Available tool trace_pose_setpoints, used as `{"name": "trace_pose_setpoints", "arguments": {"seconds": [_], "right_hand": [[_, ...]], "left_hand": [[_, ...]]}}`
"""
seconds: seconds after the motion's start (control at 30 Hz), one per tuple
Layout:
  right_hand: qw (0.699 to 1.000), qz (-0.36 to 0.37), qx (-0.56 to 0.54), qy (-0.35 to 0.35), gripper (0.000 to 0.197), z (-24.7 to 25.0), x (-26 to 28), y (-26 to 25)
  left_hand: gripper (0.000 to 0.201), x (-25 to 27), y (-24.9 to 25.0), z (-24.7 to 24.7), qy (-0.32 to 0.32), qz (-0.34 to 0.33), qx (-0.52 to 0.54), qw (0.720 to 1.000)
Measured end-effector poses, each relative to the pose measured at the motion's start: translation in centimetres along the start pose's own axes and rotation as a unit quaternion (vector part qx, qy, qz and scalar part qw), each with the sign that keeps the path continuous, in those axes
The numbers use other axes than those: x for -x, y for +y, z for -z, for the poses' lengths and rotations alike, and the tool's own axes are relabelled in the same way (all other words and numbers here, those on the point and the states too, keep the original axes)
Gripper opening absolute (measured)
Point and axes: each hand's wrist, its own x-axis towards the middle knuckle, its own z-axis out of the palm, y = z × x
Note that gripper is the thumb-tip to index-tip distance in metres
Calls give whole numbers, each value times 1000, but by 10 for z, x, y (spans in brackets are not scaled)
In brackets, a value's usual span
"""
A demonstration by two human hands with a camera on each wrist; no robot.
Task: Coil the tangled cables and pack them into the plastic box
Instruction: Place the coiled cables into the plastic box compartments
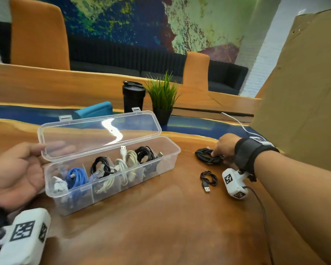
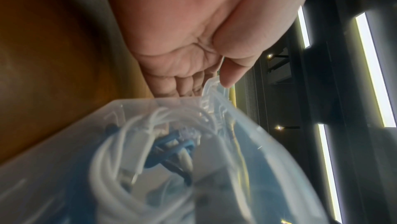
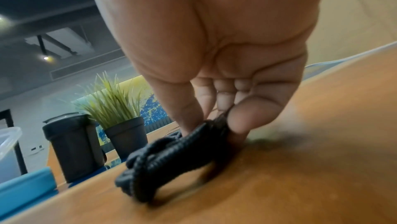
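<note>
Right hand (image 1: 225,145) is down on the wooden table (image 1: 161,217), thumb and fingers pinching the black braided coil (image 1: 206,155), which lies flat to the right of the plastic box (image 1: 122,185). Left hand (image 1: 17,169) pinches the corner of the open lid (image 1: 96,131), fingers behind, thumb in front. The box runs long from near-left to far-right, packed with coiled cables; a smaller black coil (image 1: 208,177) lies near the right wrist.
</note>
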Motion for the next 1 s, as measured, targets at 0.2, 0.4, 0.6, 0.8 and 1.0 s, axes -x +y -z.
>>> {"name": "trace_pose_setpoints", "arguments": {"seconds": [0.2,0.4,0.6,0.8,1.0], "right_hand": [[984,60,-159,56,13,24,28,-17],[930,263,-218,134,14,42,86,-87],[921,327,121,172,10,-7,88,-124],[914,326,187,151,25,-8,92,-121],[878,354,293,135,20,-19,101,-134]], "left_hand": [[35,62,20,-81,22,0,-58,998],[34,67,20,-82,27,14,-58,998],[43,73,22,-87,36,12,-44,998],[40,71,23,-87,36,4,-44,998],[35,73,21,-88,33,3,-51,998]]}}
